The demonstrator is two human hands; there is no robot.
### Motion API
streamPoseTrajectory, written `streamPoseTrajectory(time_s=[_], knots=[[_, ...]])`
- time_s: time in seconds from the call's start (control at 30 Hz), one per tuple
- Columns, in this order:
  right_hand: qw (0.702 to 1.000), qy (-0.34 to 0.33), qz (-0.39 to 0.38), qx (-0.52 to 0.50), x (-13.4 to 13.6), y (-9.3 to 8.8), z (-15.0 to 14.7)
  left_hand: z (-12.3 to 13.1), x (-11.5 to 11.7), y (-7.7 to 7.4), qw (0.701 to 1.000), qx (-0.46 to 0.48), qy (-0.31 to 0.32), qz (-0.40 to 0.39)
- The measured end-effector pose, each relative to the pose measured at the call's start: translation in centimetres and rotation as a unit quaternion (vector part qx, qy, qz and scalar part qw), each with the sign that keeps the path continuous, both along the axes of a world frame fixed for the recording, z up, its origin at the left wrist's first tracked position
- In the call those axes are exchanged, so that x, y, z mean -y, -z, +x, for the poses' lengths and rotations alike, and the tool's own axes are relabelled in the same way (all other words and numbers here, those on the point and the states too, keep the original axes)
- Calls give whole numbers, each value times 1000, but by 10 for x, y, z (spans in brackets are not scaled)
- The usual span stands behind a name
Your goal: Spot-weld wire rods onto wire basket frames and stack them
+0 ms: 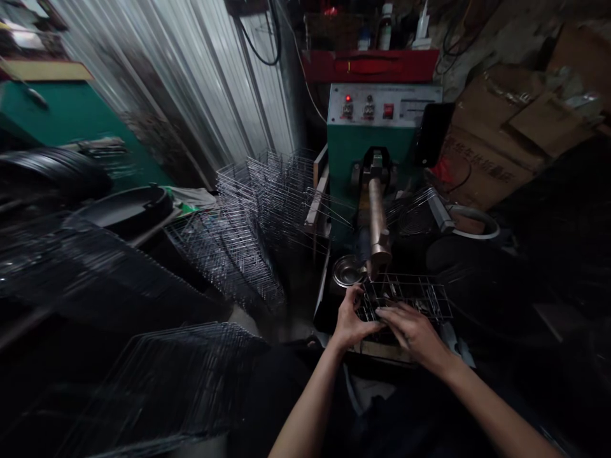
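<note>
A small wire grid point(432, 296) lies under the electrode end of a spot welder point(377, 216). My left hand point(352, 323) is closed on the grid's left end, its fingers curled at the far corner and its thumb along the near side. At the near edge, my right hand point(414, 329) grips the grid with fingers held together, and its thumb is partly hidden beneath them. The two hands almost meet at the front edge. Just left of the welder's tip sits a round metal dish point(347, 271).
Stacked wire racks point(248, 222) stand to the left, with more wire panels point(191, 362) at lower left. The welder's control panel point(386, 104) shows a lit red lamp. Behind are a red box point(372, 65) and cardboard boxes point(506, 127). A white-rimmed bucket point(491, 222) stands right.
</note>
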State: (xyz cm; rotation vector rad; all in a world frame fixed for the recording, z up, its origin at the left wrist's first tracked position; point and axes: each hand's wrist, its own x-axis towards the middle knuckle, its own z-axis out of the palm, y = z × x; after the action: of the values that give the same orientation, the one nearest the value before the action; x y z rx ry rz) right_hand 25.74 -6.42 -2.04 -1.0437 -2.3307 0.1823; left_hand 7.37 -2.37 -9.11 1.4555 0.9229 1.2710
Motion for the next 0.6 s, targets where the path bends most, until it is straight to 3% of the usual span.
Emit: streamPoseTrajectory(time_s=[0.23, 0.37, 0.6], knots=[[1000, 3, -11, 1, -4, -1, -1, 1, -5, 1, 1000, 1, -10, 10], [999, 11, -28, -27, -4, -3, -3, 1, -1, -6, 998, -23, -37, 41], [997, 29, -74, -21, -2, -17, -8, -2, 0, -15, 997, -70, -22, 3]])
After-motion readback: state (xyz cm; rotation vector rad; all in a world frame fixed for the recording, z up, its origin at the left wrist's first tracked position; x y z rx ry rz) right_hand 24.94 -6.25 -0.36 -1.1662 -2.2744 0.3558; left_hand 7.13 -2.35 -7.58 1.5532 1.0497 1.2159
